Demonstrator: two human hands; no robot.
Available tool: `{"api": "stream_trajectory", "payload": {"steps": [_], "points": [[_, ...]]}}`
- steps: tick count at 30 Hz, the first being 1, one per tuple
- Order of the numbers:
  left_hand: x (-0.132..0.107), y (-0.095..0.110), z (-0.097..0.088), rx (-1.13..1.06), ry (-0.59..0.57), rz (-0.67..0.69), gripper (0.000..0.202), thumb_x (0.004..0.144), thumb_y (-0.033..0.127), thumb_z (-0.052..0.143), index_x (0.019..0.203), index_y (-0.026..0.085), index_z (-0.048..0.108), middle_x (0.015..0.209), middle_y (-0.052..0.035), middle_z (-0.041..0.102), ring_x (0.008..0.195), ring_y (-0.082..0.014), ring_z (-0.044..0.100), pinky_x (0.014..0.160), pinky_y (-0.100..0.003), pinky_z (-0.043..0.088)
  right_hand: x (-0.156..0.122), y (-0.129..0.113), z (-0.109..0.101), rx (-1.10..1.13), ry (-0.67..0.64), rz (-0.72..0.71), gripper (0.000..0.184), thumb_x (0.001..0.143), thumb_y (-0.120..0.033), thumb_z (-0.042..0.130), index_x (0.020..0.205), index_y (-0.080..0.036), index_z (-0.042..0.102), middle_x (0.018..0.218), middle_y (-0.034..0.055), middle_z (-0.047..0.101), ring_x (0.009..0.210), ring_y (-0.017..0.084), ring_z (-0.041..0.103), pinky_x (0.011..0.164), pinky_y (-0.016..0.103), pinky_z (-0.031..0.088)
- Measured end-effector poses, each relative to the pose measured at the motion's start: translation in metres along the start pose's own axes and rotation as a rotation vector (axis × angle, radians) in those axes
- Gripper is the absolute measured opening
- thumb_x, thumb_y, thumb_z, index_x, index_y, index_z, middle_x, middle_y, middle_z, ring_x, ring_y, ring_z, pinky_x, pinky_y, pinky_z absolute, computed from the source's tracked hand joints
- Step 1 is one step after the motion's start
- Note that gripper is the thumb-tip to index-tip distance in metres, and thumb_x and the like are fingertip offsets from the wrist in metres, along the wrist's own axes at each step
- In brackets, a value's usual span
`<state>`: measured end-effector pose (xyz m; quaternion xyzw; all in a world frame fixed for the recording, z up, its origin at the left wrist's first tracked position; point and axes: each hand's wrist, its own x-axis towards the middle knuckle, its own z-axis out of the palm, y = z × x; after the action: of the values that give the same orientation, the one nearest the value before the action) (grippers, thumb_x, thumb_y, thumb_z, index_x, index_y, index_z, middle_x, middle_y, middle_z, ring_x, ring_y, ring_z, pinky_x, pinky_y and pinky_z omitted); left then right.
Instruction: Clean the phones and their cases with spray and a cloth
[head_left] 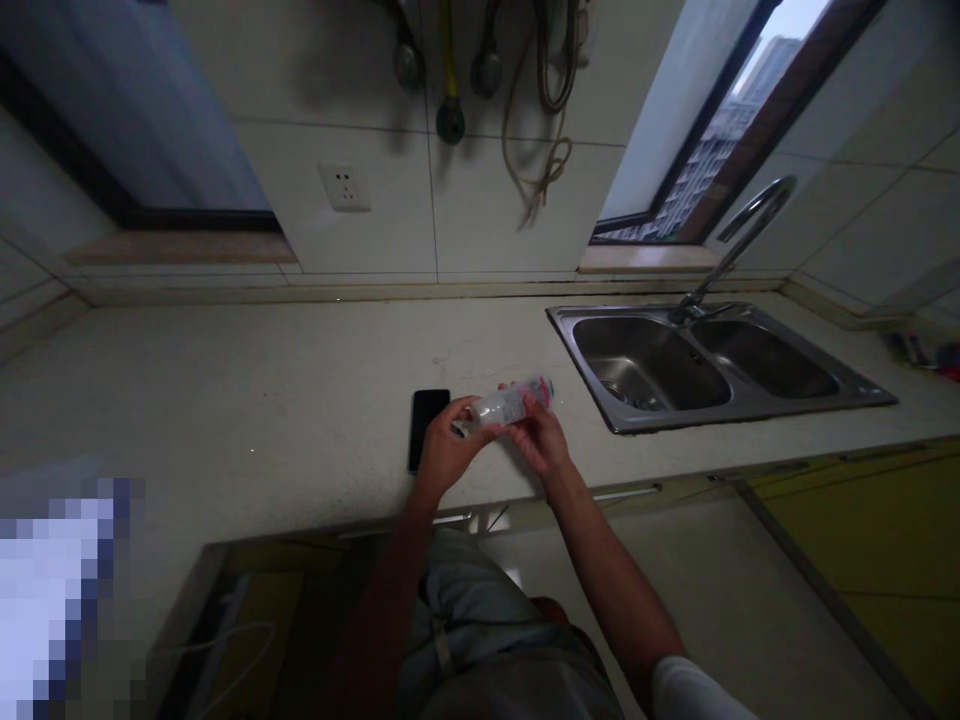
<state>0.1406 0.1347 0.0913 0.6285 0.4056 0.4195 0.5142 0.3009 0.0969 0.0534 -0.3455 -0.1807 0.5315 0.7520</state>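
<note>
A clear plastic bottle [506, 406] with a pink-edged label lies tilted in the air above the counter, between both hands. My left hand [450, 448] closes round its left end, thumb along the lower side. Near the right end, my right hand [538, 436] grips the bottle with the thumb on top of the label. What print the label carries is too small to read. Just left of and partly behind my left hand, a dark phone [428, 420] lies flat on the counter.
A double steel sink [615, 424] with a tall tap [739, 240] is set into the white counter [337, 380] at the right. Pipe fittings [450, 118] and a hanging cord [551, 165] are on the tiled wall, beside a socket [345, 188]. An open window [697, 170] stands behind the sink.
</note>
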Motion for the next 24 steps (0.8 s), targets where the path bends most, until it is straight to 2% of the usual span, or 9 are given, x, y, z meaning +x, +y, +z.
{"api": "stream_trajectory", "payload": {"steps": [3, 7, 10, 12, 17, 24], "points": [[0.001, 0.002, -0.002, -0.056, -0.052, -0.054, 0.042, 0.061, 0.033, 0.085, 0.100, 0.019, 0.075, 0.090, -0.0065, 0.073, 0.081, -0.0186, 0.065, 0.071, -0.025, 0.048, -0.001, -0.004, 0.000, -0.027, -0.036, -0.005, 0.047, 0.060, -0.041, 0.090, 0.099, -0.024, 0.069, 0.109, 0.0049, 0.075, 0.108, 0.026, 0.068, 0.093, 0.040, 0.059], [0.001, 0.003, -0.005, -0.081, -0.062, -0.146, 0.044, 0.072, 0.042, 0.075, 0.107, 0.016, 0.074, 0.079, -0.0063, 0.072, 0.058, -0.0131, 0.057, 0.052, -0.022, 0.042, -0.002, -0.010, 0.003, -0.040, -0.095, -0.019, 0.052, 0.055, -0.040, 0.093, 0.098, -0.026, 0.069, 0.113, 0.0047, 0.074, 0.112, 0.028, 0.067, 0.098, 0.044, 0.056], [0.002, 0.004, -0.006, -0.076, -0.152, -0.142, 0.041, 0.072, 0.040, 0.073, 0.106, 0.017, 0.076, 0.071, -0.0039, 0.071, 0.051, -0.0113, 0.051, 0.048, -0.022, 0.037, -0.001, -0.011, 0.004, -0.029, -0.097, -0.034, 0.053, 0.053, -0.040, 0.094, 0.098, -0.025, 0.070, 0.113, 0.0048, 0.074, 0.111, 0.027, 0.068, 0.099, 0.043, 0.055], [0.003, 0.004, -0.007, -0.043, -0.169, -0.125, 0.035, 0.072, 0.037, 0.070, 0.101, 0.017, 0.077, 0.068, -0.0026, 0.070, 0.049, -0.0113, 0.049, 0.048, -0.022, 0.036, 0.001, -0.009, 0.002, -0.025, -0.087, -0.032, 0.052, 0.054, -0.039, 0.094, 0.098, -0.024, 0.070, 0.111, 0.0043, 0.075, 0.108, 0.026, 0.070, 0.099, 0.041, 0.056], [0.006, 0.003, -0.004, 0.217, -0.061, -0.019, 0.018, 0.073, 0.027, 0.061, 0.078, 0.018, 0.076, 0.064, -0.0016, 0.066, 0.056, -0.0139, 0.052, 0.054, -0.024, 0.036, 0.002, -0.003, -0.003, -0.047, -0.089, -0.010, 0.050, 0.056, -0.038, 0.094, 0.098, -0.024, 0.071, 0.109, 0.0044, 0.076, 0.103, 0.026, 0.072, 0.096, 0.043, 0.057], [0.007, 0.000, 0.004, 0.383, 0.019, -0.007, 0.013, 0.074, 0.023, 0.062, 0.082, 0.020, 0.072, 0.071, -0.0068, 0.069, 0.068, -0.0207, 0.061, 0.065, -0.028, 0.042, 0.003, 0.001, -0.001, -0.104, -0.096, -0.019, 0.045, 0.059, -0.031, 0.092, 0.098, -0.023, 0.072, 0.107, 0.0044, 0.077, 0.100, 0.025, 0.072, 0.095, 0.042, 0.058]]}}
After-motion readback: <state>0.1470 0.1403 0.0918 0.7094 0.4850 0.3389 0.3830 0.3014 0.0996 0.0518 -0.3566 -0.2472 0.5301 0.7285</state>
